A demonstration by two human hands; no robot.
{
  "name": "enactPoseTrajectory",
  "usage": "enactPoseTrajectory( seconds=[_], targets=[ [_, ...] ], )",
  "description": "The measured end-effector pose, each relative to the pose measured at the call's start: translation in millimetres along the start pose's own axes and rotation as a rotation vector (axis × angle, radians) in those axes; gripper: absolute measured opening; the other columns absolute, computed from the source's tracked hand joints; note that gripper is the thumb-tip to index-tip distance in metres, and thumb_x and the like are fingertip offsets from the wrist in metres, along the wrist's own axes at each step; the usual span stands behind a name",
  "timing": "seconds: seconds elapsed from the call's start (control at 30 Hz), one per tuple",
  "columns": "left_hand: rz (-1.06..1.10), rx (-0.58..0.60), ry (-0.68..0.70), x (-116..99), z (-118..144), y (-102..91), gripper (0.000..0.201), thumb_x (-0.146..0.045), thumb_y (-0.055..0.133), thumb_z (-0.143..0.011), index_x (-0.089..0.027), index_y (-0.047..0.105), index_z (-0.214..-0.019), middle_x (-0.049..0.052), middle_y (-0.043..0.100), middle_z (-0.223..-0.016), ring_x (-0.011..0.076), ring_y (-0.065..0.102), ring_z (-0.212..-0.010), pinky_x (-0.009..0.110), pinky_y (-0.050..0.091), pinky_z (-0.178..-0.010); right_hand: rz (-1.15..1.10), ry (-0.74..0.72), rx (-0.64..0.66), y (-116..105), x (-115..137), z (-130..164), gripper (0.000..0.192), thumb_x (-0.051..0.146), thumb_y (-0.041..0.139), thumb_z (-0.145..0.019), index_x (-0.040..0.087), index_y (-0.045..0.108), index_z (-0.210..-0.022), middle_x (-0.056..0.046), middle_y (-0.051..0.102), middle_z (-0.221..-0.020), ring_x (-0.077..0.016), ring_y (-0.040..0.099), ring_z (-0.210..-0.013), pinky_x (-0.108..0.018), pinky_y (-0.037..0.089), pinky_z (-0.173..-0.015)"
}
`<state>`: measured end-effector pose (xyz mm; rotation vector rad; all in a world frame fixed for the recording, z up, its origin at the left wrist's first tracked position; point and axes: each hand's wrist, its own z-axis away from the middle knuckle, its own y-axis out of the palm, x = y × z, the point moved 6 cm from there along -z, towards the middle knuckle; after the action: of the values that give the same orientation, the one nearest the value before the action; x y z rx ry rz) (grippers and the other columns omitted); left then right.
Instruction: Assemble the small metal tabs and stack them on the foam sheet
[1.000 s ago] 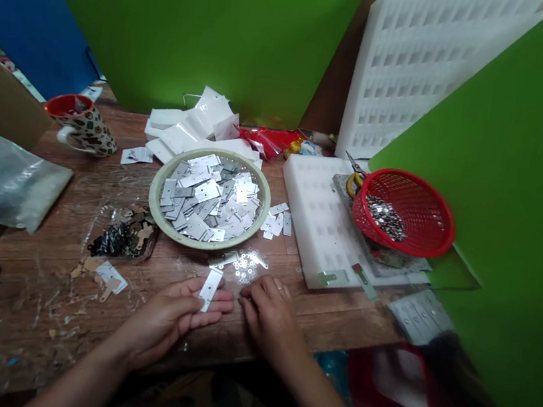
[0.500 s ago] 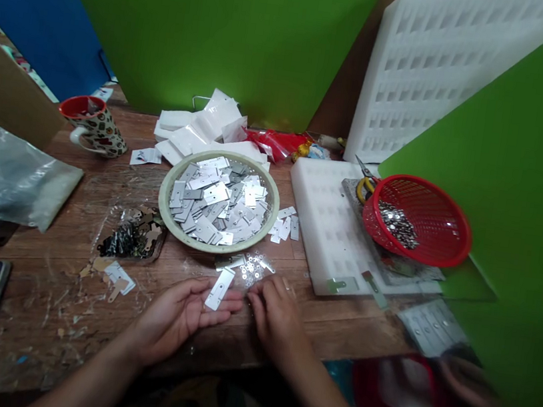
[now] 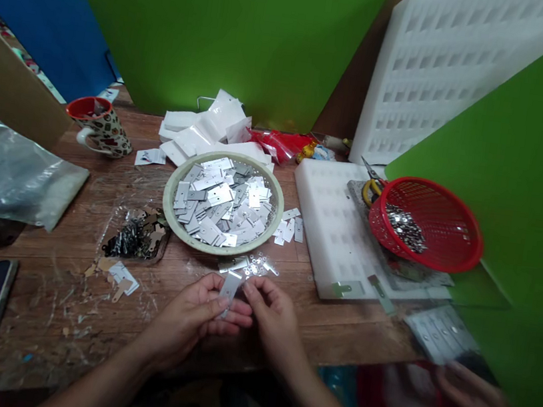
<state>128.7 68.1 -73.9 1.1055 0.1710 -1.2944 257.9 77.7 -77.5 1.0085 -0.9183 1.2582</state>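
While both hands meet at the counter's near edge, status as follows.
Left hand (image 3: 195, 317): curled under one metal plate (image 3: 229, 287), gripping it.
Right hand (image 3: 270, 314): fingertips pinched at the plate's upper end.
Bowl (image 3: 169, 213): heaped with plates, so most appear unhandled.
Washers (image 3: 255, 265): loose pile just beyond the hands.
Red basket (image 3: 451, 219): holds a small heap of metal pieces.

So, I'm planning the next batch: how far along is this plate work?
Done: a small heap of shiny metal pieces lies in the red mesh basket. In hand: the left hand and right hand both grip one flat silver metal plate. Left: the cream round bowl holds many similar plates.
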Motion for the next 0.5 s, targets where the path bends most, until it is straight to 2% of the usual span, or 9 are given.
enactPoseTrajectory(
  seconds=[0.1, 0.23, 0.37, 0.5],
  targets=[
    [-0.033, 0.035, 0.021, 3.8, -2.8, 2.5, 0.023, -0.028, 0.065, -0.085, -0.014, 0.051, -0.095, 0.012, 0.073, -0.085, 0.018, 0.071, -0.076, 0.026, 0.054, -0.066, -0.262, 0.183, 0.079, 15.1, -6.4, 4.3, 0.025, 0.04, 0.068, -0.077, 0.016, 0.062, -0.078, 0.001, 0.058, -0.067, -0.0115, 0.049, -0.06, -0.021, 0.04, -0.054],
    [-0.059, 0.037, 0.07, 5.4, -3.8, 2.6, 0.025, -0.03, 0.067, -0.083, -0.015, 0.049, -0.094, 0.009, 0.073, -0.079, 0.0171, 0.07, -0.073, 0.025, 0.054, -0.065, -0.429, 0.292, 0.147, 26.9, -6.3, 10.3, 0.026, 0.038, 0.074, -0.073, 0.015, 0.062, -0.071, 0.005, 0.049, -0.055, -0.0066, 0.037, -0.048, -0.017, 0.031, -0.046],
    [-0.02, 0.032, 0.113, 3.6, -2.9, 0.1, 0.026, -0.029, 0.068, -0.082, -0.016, 0.046, -0.089, 0.006, 0.071, -0.078, 0.0158, 0.07, -0.07, 0.026, 0.054, -0.065, -0.455, 0.288, 0.165, 29.3, -4.8, 12.8, 0.021, 0.035, 0.074, -0.074, 0.015, 0.068, -0.074, 0.0, 0.06, -0.064, -0.0091, 0.05, -0.057, -0.018, 0.04, -0.053],
    [0.041, 0.065, 0.144, 2.8, -5.6, -3.2, 0.032, -0.031, 0.071, -0.079, -0.018, 0.042, -0.085, 0.006, 0.072, -0.075, 0.0191, 0.072, -0.071, 0.026, 0.054, -0.063, -0.49, 0.315, 0.14, 29.2, -3.4, 14.0, 0.023, 0.035, 0.075, -0.073, 0.016, 0.073, -0.086, -0.005, 0.069, -0.08, -0.0163, 0.062, -0.076, -0.025, 0.049, -0.07]
  ],
)
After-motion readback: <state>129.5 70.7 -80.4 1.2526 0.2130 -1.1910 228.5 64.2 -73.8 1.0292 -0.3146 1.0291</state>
